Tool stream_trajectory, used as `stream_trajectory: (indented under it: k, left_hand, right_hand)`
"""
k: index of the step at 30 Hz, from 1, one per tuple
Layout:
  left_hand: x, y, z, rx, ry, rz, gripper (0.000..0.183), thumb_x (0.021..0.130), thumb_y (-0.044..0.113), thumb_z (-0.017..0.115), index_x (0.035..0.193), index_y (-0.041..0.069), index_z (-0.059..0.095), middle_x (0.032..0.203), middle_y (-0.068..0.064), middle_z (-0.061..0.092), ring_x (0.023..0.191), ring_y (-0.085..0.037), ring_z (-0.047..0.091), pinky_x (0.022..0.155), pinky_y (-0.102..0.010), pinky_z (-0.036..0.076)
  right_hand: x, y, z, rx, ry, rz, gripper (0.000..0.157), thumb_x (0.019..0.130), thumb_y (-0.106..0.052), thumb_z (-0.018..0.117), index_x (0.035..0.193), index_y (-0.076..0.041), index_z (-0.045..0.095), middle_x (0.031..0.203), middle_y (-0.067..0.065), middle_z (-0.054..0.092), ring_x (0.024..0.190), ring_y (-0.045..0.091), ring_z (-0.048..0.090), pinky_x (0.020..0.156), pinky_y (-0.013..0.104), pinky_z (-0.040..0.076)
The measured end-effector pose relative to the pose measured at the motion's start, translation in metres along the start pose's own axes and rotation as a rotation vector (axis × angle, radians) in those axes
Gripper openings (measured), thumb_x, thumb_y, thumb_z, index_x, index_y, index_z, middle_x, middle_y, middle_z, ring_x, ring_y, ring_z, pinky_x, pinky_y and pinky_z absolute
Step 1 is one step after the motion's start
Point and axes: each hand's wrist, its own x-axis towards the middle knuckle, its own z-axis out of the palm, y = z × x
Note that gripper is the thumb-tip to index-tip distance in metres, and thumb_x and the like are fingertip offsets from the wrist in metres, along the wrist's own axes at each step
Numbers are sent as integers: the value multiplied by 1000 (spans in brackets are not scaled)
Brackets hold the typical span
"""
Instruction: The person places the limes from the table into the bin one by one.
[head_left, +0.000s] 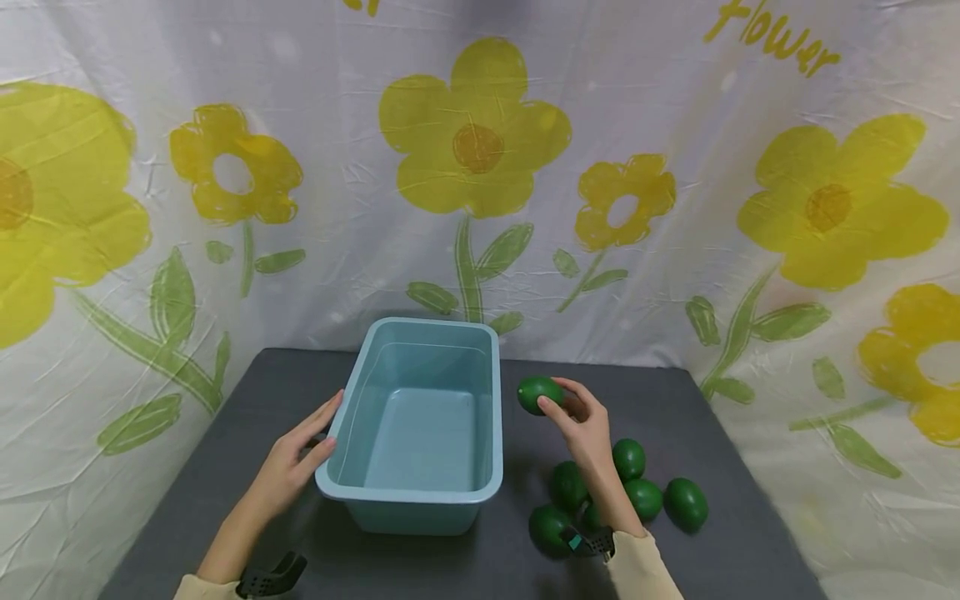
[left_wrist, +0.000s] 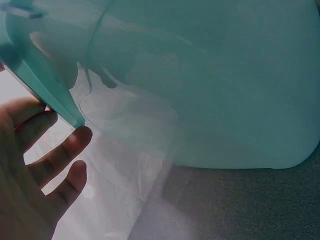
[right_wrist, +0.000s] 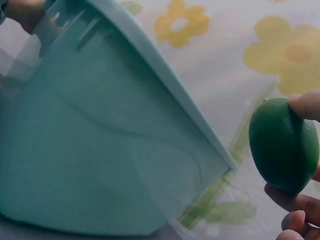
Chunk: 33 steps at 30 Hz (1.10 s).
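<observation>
Pinching a green fruit [head_left: 537, 393] between the thumb and fingers of the right hand [head_left: 583, 418], in the air to the right of the light-blue tub [head_left: 416, 518], near its right rim but apart from it. Pointing the nubbed tip of the fruit leftward at the tub, along a long axis roughly crosswise to that of the tub. Resting the left hand [head_left: 294, 454] against the opposite rim, fingers spread and fairly straight, well apart from the fruit. Holding the fruit beyond other green fruits [head_left: 686, 505] on the grey table [head_left: 697, 442]; hard to tell its height against the rim
</observation>
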Motion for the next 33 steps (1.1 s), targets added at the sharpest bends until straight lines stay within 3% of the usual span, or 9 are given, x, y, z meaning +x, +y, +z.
stream_trajectory:
  k: [4, 12, 22, 28, 33]
  left_hand:
    - [-1, 2, -1, -5, -1, -5, 62, 105, 5, 57, 164, 7, 39, 168, -4, 39, 143, 14, 34, 98, -6, 36]
    - [-1, 1, -1, 0, 1, -8, 62, 105, 5, 57, 164, 8, 40, 167, -11, 41, 143, 14, 35, 97, -9, 39]
    - [0, 0, 0, 4, 0, -12, 62, 106, 6, 57, 165, 9, 39, 166, -16, 42, 141, 14, 36, 97, -11, 41]
    - [0, 4, 0, -8, -1, -17, 62, 106, 6, 58, 165, 11, 39, 168, -4, 40, 142, 14, 35, 99, -7, 36]
    - [0, 4, 0, -10, -6, -19, 63, 105, 6, 57, 165, 11, 39, 167, -15, 42, 143, 14, 34, 99, -7, 37]
  right_hand:
    - [8, -8, 15, 6, -14, -27, 37, 97, -19, 78, 134, -13, 72, 103, 15, 78, 78, 12, 65, 76, 29, 50]
    - [20, -19, 40, 8, -72, -56, 38, 95, -19, 81, 131, -12, 73, 101, 13, 78, 77, 18, 58, 72, 30, 47]
    - [28, -23, 53, -66, -129, -57, 42, 92, -29, 84, 131, -17, 73, 99, 8, 78, 72, 16, 54, 71, 31, 44]
    - [33, -24, 59, -144, -146, -86, 45, 91, -29, 85, 133, -16, 73, 97, 9, 78, 67, 16, 52, 63, 28, 40]
    - [35, -27, 63, -205, -144, -102, 46, 91, -31, 85, 133, -16, 73, 100, 9, 79, 68, 17, 51, 64, 31, 40]
